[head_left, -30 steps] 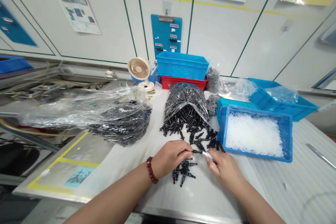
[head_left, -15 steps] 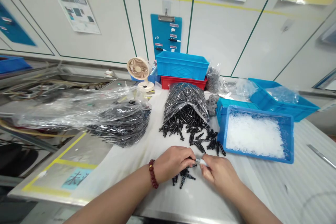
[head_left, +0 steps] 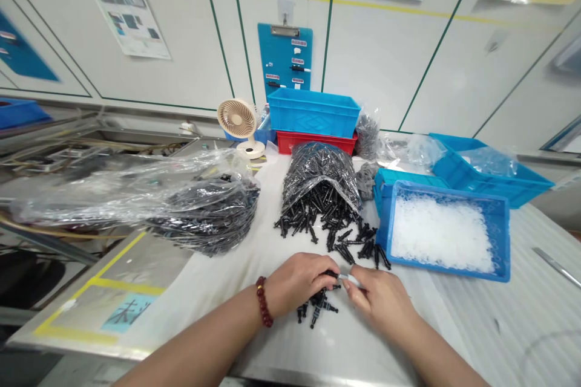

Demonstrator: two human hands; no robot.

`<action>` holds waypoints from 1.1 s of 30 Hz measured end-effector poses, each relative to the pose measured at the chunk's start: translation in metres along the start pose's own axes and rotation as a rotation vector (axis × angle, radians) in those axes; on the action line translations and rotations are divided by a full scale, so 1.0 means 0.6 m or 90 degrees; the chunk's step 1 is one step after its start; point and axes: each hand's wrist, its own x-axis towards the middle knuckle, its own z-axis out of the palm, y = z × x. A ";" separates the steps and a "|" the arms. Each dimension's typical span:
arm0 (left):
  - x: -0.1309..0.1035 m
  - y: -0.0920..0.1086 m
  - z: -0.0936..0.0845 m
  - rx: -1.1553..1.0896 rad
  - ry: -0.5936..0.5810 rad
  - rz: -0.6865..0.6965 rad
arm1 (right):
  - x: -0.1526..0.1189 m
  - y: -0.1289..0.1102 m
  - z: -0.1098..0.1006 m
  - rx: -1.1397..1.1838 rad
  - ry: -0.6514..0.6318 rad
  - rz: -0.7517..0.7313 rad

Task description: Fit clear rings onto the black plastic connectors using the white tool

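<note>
My left hand is closed on a small black rod-like part, mostly hidden by the fingers. Facing it, my right hand pinches a short white tool whose thin tip meets the held part. Under my left fingers lies a small pile of black parts with pale rings. Farther back, loose black parts spill from an open clear bag of black parts. Right of them, a blue bin tilts toward me, full of small translucent white rings.
A filled plastic bag lies at left. Behind stand a beige fan and a blue crate on a red crate. More blue bins stand at back right. A metal strip lies at the right edge.
Both hands stay nearly in place. The white tool now shows less between my right fingers, and its tip sits against the black part. The view has shifted slightly.
</note>
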 end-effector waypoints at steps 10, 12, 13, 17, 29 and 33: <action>0.002 -0.004 -0.007 -0.003 0.018 0.044 | 0.001 0.002 -0.006 0.048 -0.024 0.011; 0.002 -0.006 -0.009 -0.005 0.020 0.050 | 0.002 0.004 -0.006 0.062 -0.033 0.001; 0.002 -0.006 -0.010 -0.009 0.020 0.047 | 0.002 0.005 -0.006 0.068 -0.035 -0.005; 0.005 -0.001 -0.014 -0.020 0.016 0.032 | 0.002 0.008 -0.005 0.078 -0.034 -0.021; 0.003 0.000 -0.010 -0.022 0.018 0.031 | 0.000 0.006 0.001 0.027 0.026 -0.028; 0.003 0.001 -0.009 -0.019 0.014 0.038 | 0.000 0.006 0.002 0.017 0.033 -0.028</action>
